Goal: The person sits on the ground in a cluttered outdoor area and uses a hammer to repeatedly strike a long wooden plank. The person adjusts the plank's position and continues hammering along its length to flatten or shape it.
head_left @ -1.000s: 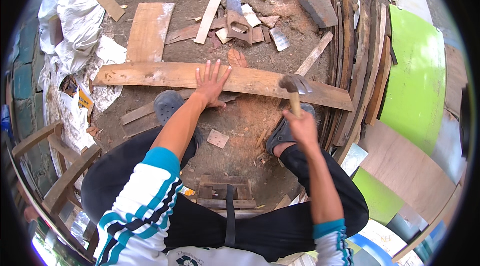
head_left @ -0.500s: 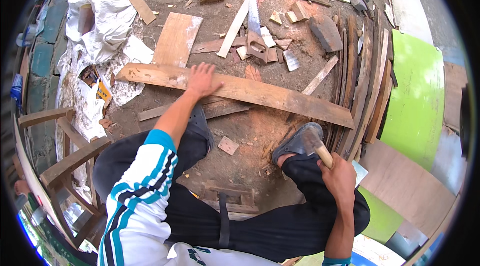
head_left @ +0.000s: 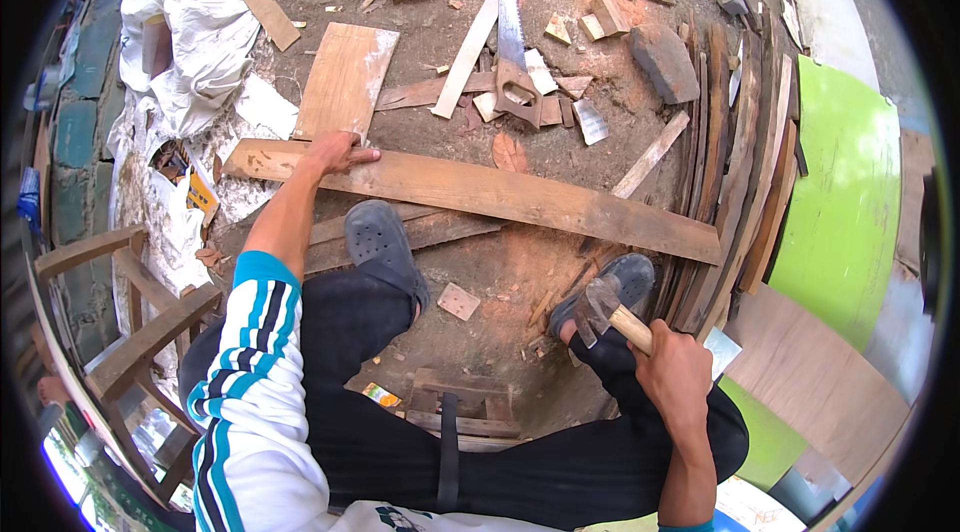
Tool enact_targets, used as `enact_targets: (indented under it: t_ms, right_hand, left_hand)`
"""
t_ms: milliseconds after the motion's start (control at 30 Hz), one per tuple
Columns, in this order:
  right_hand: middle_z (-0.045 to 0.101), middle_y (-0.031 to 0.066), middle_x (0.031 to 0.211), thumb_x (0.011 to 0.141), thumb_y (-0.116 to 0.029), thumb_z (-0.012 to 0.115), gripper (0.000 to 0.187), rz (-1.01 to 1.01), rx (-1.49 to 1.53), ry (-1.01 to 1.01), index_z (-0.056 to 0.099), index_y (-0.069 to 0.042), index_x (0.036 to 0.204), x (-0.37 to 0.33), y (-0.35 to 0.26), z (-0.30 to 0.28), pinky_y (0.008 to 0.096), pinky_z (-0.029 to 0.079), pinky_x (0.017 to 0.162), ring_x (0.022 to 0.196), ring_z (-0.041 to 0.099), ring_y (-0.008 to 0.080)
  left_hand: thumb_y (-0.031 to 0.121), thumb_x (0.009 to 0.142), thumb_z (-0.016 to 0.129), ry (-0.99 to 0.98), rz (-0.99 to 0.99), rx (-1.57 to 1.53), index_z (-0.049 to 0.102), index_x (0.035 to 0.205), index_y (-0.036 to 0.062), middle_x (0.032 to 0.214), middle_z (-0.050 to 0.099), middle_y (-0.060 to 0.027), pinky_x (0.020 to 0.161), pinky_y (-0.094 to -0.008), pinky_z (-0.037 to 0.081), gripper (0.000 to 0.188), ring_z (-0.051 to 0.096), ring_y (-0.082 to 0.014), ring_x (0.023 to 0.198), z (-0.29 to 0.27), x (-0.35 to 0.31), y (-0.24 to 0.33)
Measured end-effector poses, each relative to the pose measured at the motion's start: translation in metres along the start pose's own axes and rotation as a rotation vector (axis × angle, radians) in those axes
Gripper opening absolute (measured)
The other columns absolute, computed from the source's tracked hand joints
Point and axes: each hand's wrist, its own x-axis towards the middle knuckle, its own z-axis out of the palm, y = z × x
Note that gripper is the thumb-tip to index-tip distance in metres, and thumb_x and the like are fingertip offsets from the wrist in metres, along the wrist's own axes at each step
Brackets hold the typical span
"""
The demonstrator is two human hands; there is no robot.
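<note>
A long wooden plank [head_left: 500, 189] lies crosswise in front of me, its left part touching a shorter, wider board [head_left: 345, 82]. My left hand [head_left: 338, 154] rests on the plank's left part near that board, thumb stretched out and palm down. In my right hand [head_left: 675, 372] is a hammer [head_left: 620, 317], gripped by its wooden handle. The metal head hangs over my right shoe [head_left: 630, 277], below the plank's right end. Under the plank, more boards [head_left: 430, 232] lie on the ground beside my left shoe [head_left: 380, 232].
Beyond the plank lies a handsaw [head_left: 510, 42] among wood offcuts and a dark stone block [head_left: 665, 64]. Long strips of wood [head_left: 735, 162] are stacked at the right, beside a green sheet [head_left: 835, 172]. White sacking [head_left: 200, 22] and a wooden frame [head_left: 150, 342] are at the left.
My left hand has slid left along the plank, toward the wider board. The hammer has turned so its head shows clearly. My left foot has moved forward and left.
</note>
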Motion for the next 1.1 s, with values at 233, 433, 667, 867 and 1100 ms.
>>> enact_targets:
  t_ms: [233, 433, 667, 867, 1100]
  right_hand:
    - [0.067, 0.0195, 0.069, 0.083, -0.031, 0.077, 0.03, 0.006, -0.01, 0.071, 0.063, -0.005, 0.083, -0.006, 0.011, 0.001, 0.0489, 0.054, 0.063, 0.069, 0.069, 0.0398]
    - [0.068, 0.0182, 0.069, 0.082, -0.029, 0.076, 0.027, -0.076, 0.004, 0.117, 0.064, -0.005, 0.083, -0.033, 0.009, -0.008, 0.0463, 0.055, 0.063, 0.069, 0.07, 0.0369]
    - [0.071, 0.0155, 0.072, 0.087, -0.022, 0.065, 0.018, -0.258, -0.013, 0.089, 0.068, -0.005, 0.088, -0.064, 0.01, -0.004, 0.0419, 0.056, 0.064, 0.07, 0.073, 0.0325]
    - [0.072, 0.0107, 0.074, 0.084, -0.015, 0.063, 0.013, -0.316, -0.054, 0.128, 0.071, -0.007, 0.09, -0.072, 0.015, 0.017, 0.039, 0.055, 0.063, 0.071, 0.073, 0.0263]
    - [0.072, 0.011, 0.074, 0.084, -0.014, 0.062, 0.012, -0.293, -0.081, 0.093, 0.071, -0.006, 0.089, -0.067, 0.022, 0.028, 0.0381, 0.055, 0.063, 0.071, 0.073, 0.0266]
  left_hand:
    - [0.072, 0.085, 0.059, 0.207, 0.26, 0.001, 0.067, 0.076, 0.0012, 0.064, 0.06, -0.0224, 0.064, -0.0487, 0.046, 0.072, 0.063, -0.0381, 0.067, -0.031, -0.002, 0.041]
    - [0.072, 0.08, 0.067, 0.369, 0.105, 0.027, 0.063, 0.057, 0.003, 0.05, 0.054, -0.0132, 0.051, -0.0425, 0.042, 0.073, 0.054, -0.0303, 0.048, -0.107, -0.039, 0.086]
    - [0.08, 0.08, 0.059, 0.417, 0.071, 0.149, 0.064, 0.057, 0.0056, 0.047, 0.053, -0.0105, 0.049, -0.0404, 0.042, 0.078, 0.054, -0.0262, 0.046, -0.171, -0.097, 0.123]
    - [0.084, 0.082, 0.053, 0.471, 0.114, 0.051, 0.045, 0.047, 0.0146, 0.043, 0.039, 0.0039, 0.039, -0.0332, 0.025, 0.078, 0.034, -0.0114, 0.039, -0.15, -0.103, 0.153]
    - [0.092, 0.077, 0.046, 0.337, 0.145, -0.038, 0.063, 0.058, 0.0182, 0.043, 0.034, 0.0061, 0.039, -0.0304, 0.025, 0.078, 0.034, -0.0089, 0.041, -0.076, -0.049, 0.246]
